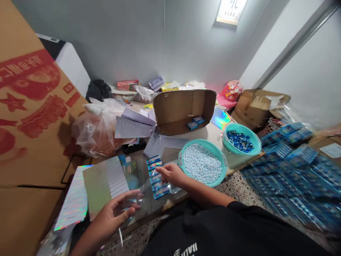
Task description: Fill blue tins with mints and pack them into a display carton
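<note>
My left hand (pixel 114 213) is over the near table edge, fingers curved and apart; a clear glint shows by its blurred fingertips, too faint to name. My right hand (pixel 174 175) has thumb and forefinger pinched together above a strip of small blue cards (pixel 160 193) lying on the table. Whatever sits in that pinch is too small to make out. Just below the right hand is a clear plastic piece (pixel 174 188), partly covered by the wrist. Beside the right forearm stands a turquoise basin (pixel 225 161) of small pale beads (pixel 202 163).
A second turquoise basin (pixel 247 153) holds dark blue glassy pieces. Behind is an open cardboard box (pixel 176 110) with small blue packs inside. Printed sheets (pixel 105 183) lie left, near a large carton (pixel 29 106). Many blue packs (pixel 287 177) are stacked at right.
</note>
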Tool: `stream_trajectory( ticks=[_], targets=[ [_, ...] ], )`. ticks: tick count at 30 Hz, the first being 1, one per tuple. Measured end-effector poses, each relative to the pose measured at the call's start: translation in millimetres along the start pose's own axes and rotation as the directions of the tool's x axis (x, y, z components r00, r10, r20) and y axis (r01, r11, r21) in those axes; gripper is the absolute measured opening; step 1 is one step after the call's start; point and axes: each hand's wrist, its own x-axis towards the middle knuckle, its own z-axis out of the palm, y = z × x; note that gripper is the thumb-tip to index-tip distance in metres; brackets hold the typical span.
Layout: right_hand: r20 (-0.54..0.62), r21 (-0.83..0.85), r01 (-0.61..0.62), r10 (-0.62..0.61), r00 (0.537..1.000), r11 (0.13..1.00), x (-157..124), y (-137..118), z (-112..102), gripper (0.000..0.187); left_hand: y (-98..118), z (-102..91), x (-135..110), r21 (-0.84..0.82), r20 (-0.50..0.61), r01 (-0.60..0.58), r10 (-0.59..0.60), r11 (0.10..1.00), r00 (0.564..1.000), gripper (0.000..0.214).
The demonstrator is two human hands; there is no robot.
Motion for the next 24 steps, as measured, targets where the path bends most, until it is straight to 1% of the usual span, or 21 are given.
stream_trajectory(
  ticks=[2, 3, 4, 6, 8, 9, 10, 11, 12, 13, 14, 15, 16, 17, 18, 19, 20, 21, 22, 23, 24],
  targets=[
    [-0.050, 0.011, 0.015, -0.015, 0.999, 1.000, -3, -5, -1, 0.070, 1, 0.7, 7, 0.115, -0.060, -0.021, 0.028, 0.993, 0.998, 0.066],
    [-0.053, 0.021, 0.024, -0.023, 0.998, 0.999, -6, -8, -4, 0.070, 2, 2.2, 11, 0.153, -0.084, -0.024, 0.037, 0.988, 0.996, 0.065],
    [-0.029, 0.046, 0.030, -0.028, 0.999, 0.998, -11, -12, -8, 0.068, 3, 4.1, 15, 0.172, -0.111, -0.019, 0.039, 0.985, 0.993, 0.067],
    [0.111, 0.142, 0.007, -0.023, 0.994, 0.990, -21, -19, -17, 0.065, 6, 7.9, 22, 0.160, -0.180, -0.007, 0.036, 0.987, 0.983, 0.070],
    [0.269, 0.219, -0.053, -0.008, 0.963, 0.974, -33, -22, -27, 0.068, 7, 10.6, 28, 0.158, -0.293, -0.021, 0.067, 0.987, 0.954, 0.069],
    [0.302, 0.229, -0.076, 0.004, 0.953, 0.970, -37, -22, -31, 0.067, 8, 10.9, 31, 0.174, -0.326, -0.036, 0.092, 0.984, 0.941, 0.069],
    [0.297, 0.222, -0.087, 0.018, 0.955, 0.971, -41, -21, -35, 0.062, 9, 10.2, 35, 0.200, -0.322, -0.055, 0.119, 0.978, 0.939, 0.069],
    [0.253, 0.201, -0.083, 0.030, 0.967, 0.976, -43, -18, -38, 0.058, 10, 8.3, 39, 0.237, -0.275, -0.077, 0.142, 0.969, 0.951, 0.068],
    [0.186, 0.176, -0.071, 0.038, 0.982, 0.982, -43, -15, -41, 0.055, 12, 5.2, 44, 0.281, -0.203, -0.106, 0.167, 0.954, 0.965, 0.067],
    [0.114, 0.155, -0.058, 0.040, 0.993, 0.986, -41, -12, -43, 0.055, 14, 0.9, 49, 0.335, -0.157, -0.147, 0.209, 0.931, 0.965, 0.066],
    [0.046, 0.137, -0.044, 0.038, 0.998, 0.990, -38, -8, -44, 0.055, 16, -4.1, 53, 0.397, -0.164, -0.182, 0.265, 0.899, 0.950, 0.062],
    [-0.022, 0.119, -0.030, 0.033, 0.999, 0.992, -34, -5, -44, 0.055, 19, -9.0, 55, 0.465, -0.223, -0.195, 0.328, 0.864, 0.918, 0.058],
    [-0.095, 0.103, -0.017, 0.027, 0.995, 0.995, -28, -1, -43, 0.055, 22, -13.0, 55, 0.537, -0.321, -0.186, 0.403, 0.823, 0.857, 0.053],
    [-0.163, 0.091, -0.005, 0.020, 0.986, 0.996, -22, 3, -40, 0.055, 25, -14.9, 53, 0.601, -0.423, -0.157, 0.478, 0.784, 0.770, 0.050],
    [-0.218, 0.086, 0.005, 0.014, 0.976, 0.996, -16, 7, -37, 0.055, 29, -13.9, 48, 0.647, -0.498, -0.128, 0.543, 0.752, 0.676, 0.046],
    [-0.260, 0.087, 0.013, 0.010, 0.966, 0.996, -10, 11, -32, 0.055, 32, -9.4, 42, 0.678, -0.525, -0.126, 0.597, 0.724, 0.607, 0.042],
    [-0.293, 0.092, 0.020, 0.007, 0.956, 0.996, -5, 14, -26, 0.055, 35, -1.5, 35, 0.699, -0.504, -0.157, 0.637, 0.697, 0.584, 0.038],
    [-0.317, 0.098, 0.028, 0.005, 0.948, 0.995, 0, 18, -20, 0.055, 37, 9.0, 28, 0.709, -0.460, -0.205, 0.662, 0.675, 0.592, 0.035],
    [-0.333, 0.102, 0.035, 0.001, 0.943, 0.994, 4, 21, -14, 0.055, 39, 20.8, 22, 0.706, -0.376, -0.267, 0.667, 0.656, 0.643, 0.037],
    [-0.347, 0.102, 0.045, -0.007, 0.938, 0.994, 7, 24, -8, 0.055, 41, 32.3, 18, 0.699, -0.290, -0.304, 0.645, 0.647, 0.707, 0.040],
    [-0.360, 0.096, 0.057, -0.018, 0.933, 0.994, 9, 26, -3, 0.054, 41, 41.6, 15, 0.689, -0.224, -0.319, 0.609, 0.651, 0.761, 0.044]
  ],
)
